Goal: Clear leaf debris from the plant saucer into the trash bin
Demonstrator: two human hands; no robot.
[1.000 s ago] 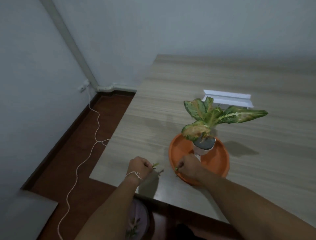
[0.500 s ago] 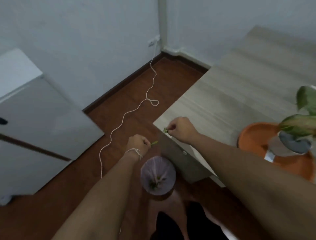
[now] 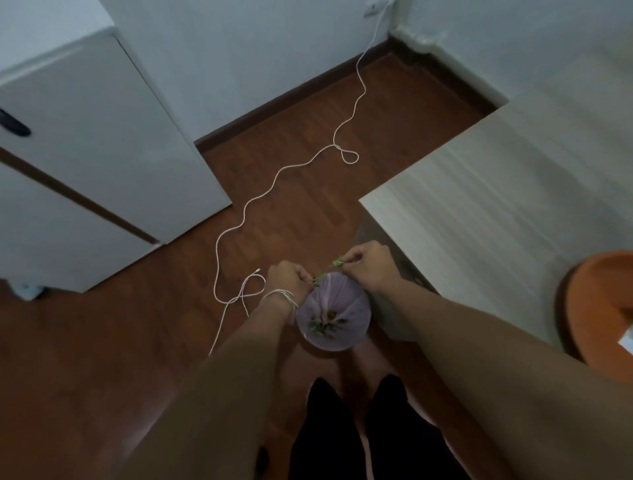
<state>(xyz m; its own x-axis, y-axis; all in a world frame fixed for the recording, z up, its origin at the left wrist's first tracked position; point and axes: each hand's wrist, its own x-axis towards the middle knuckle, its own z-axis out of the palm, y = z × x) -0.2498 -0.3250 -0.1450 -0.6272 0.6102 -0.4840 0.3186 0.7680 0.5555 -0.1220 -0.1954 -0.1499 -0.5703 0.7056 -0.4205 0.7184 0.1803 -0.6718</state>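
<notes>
Head camera view, looking steeply down at two bare forearms reaching forward over a floor. Left hand (image 3: 287,279) is curled closed, pinching a small green leaf scrap (image 3: 318,277) between thumb and fingers; a thin white string bracelet (image 3: 281,295) circles that wrist. Right hand (image 3: 368,263) is likewise closed in a pinch, holding another green leaf piece (image 3: 336,263) at its fingertips. Both hands hang just above the far rim of the trash bin (image 3: 334,313), a small round bin lined with a pale lilac bag, standing on the floor between the two arms. Green and brownish leaf bits (image 3: 323,322) already lie at the bottom of the bag.

Beyond the right hand, a light wood-grain table (image 3: 507,205) fills the right side, its corner near the bin. An orange plant saucer (image 3: 596,308) sits on the table at the far right edge, only partly in frame and well apart from the hands. A white cable (image 3: 294,166) snakes across the reddish-brown wooden floor (image 3: 102,342) from a wall outlet (image 3: 374,4) toward the left wrist. A white cabinet (image 3: 85,154) stands at the left. Dark trouser legs (image 3: 359,428) show at the bottom.
</notes>
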